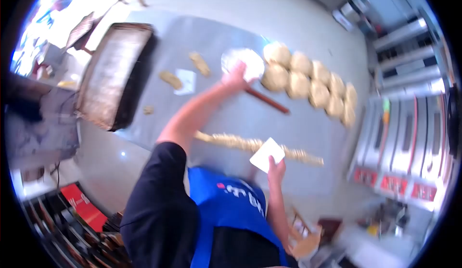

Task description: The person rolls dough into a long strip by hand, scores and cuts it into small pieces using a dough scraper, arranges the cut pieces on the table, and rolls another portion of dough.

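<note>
My left hand (235,78) reaches into a bowl of white powder (248,61) at the far side of the metal table. Motion smears its fingers, so I cannot see whether they are closed. My right hand (275,169) is closed on the edge of a white, flat dough scraper (266,156). Under and beside the scraper lies a long strip of dough (231,142), marked with many crosswise cuts. A brown rolling pin (269,100) rests between the bowl and the strip. Several round dough balls (299,84) sit in two rows right of the bowl.
A worn baking tray (90,82) stands at the table's left end. Near it lie a white card (185,81), two oblong dough pieces (199,64) and a small dough scrap (148,109). A metal oven (399,133) is at the right.
</note>
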Demonstrator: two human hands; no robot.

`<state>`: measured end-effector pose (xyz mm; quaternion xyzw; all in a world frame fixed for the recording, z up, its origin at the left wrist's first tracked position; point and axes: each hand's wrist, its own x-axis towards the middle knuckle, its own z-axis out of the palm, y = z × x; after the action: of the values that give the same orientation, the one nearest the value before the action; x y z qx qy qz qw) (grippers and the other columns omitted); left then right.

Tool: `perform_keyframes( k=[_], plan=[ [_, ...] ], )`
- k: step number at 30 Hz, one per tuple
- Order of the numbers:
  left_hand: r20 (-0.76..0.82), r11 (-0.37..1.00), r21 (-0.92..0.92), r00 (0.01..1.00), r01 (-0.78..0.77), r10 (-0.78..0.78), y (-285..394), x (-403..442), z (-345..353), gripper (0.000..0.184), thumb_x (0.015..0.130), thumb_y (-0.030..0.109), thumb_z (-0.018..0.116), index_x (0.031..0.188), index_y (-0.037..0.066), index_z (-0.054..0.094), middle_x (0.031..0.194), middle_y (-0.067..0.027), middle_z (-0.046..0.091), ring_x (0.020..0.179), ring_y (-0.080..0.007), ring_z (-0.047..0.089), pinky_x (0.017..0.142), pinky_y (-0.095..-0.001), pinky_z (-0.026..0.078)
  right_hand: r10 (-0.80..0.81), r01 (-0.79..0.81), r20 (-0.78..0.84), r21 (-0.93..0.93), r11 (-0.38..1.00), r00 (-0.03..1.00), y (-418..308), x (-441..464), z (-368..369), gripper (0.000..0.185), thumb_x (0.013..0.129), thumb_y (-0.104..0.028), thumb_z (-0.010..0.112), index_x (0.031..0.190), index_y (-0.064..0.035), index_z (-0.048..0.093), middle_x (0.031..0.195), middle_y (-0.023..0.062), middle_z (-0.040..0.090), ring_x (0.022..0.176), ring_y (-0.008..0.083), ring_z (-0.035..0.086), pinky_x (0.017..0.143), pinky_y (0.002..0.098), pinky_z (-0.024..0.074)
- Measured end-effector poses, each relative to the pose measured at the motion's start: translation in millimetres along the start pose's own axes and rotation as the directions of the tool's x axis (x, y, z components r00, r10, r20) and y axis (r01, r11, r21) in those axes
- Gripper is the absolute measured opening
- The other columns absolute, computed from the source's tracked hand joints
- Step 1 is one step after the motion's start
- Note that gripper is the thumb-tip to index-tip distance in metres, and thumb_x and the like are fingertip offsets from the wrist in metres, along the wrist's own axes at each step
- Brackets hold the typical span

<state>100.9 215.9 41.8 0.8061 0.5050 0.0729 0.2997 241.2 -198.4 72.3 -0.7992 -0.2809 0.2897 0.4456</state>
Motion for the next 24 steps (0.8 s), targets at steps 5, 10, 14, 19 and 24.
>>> perform_keyframes(
  k=[5,10,14,19,24],
  plan=[
    [0.003,0.567,-0.824,1.000,0.000,0.003,23.0,-120.8,-12.3,0.075,0.112,0.061,0.033,0.159,0.004,0.046,0.162,-0.0223,0.048,0.153,-0.0317,0.042,0.128,-0.0398,0.029,-0.179,0.192,0.138,-0.093,0.977,0.974,-1.4,96.3,66.9,0.058,0.097,-0.032,0.077,0.134,0.0063,0.056,0.124,0.0218,0.069,0.112,0.0323,0.067,0.099,0.0439,0.0516],
    [0.280,0.118,-0.951,0.958,0.285,-0.059,30.5,-211.0,27.0,0.103,0.101,0.084,0.022,0.164,0.005,0.039,0.143,-0.0136,0.060,0.137,-0.0243,0.052,0.121,-0.0394,0.035,-0.189,0.247,0.191,-0.357,0.901,0.963,-27.7,131.8,105.1,0.077,0.108,-0.047,0.059,0.156,0.0081,0.035,0.155,0.0301,0.048,0.142,0.0426,0.049,0.116,0.0479,0.0406],
    [0.250,-0.447,-0.855,0.964,0.261,0.085,48.7,-236.7,28.2,0.099,0.102,0.084,0.024,0.167,0.010,0.035,0.115,-0.0017,0.052,0.108,-0.0167,0.047,0.102,-0.0341,0.042,-0.122,0.026,0.521,0.188,0.982,0.845,-70.5,77.9,167.8,0.078,0.114,-0.054,0.038,0.167,0.0015,0.023,0.173,0.0262,0.024,0.159,0.0371,0.029,0.128,0.0398,0.0267],
    [0.187,-0.301,-0.950,0.927,0.087,-0.324,-19.4,-206.5,9.8,0.096,0.104,0.080,0.024,0.171,0.011,0.022,0.166,-0.0033,0.037,0.146,-0.0212,0.038,0.125,-0.0382,0.030,-0.408,0.268,0.654,0.308,0.913,0.637,-149.2,-33.6,200.5,0.090,0.109,-0.070,0.021,0.170,-0.0041,0.016,0.177,0.0193,0.012,0.164,0.0349,0.005,0.132,0.0475,0.0066],
    [0.315,-0.441,-0.860,0.947,0.259,-0.057,-31.0,-227.8,-17.6,0.089,0.104,0.080,0.023,0.161,0.014,0.041,0.151,-0.0009,0.051,0.134,-0.0185,0.050,0.114,-0.0352,0.040,-0.726,0.760,0.375,0.081,0.645,0.577,-121.9,-6.7,239.5,0.075,0.113,-0.057,0.023,0.166,-0.0056,0.033,0.172,0.0226,0.029,0.159,0.0428,0.024,0.129,0.0524,0.0181]
  ],
)
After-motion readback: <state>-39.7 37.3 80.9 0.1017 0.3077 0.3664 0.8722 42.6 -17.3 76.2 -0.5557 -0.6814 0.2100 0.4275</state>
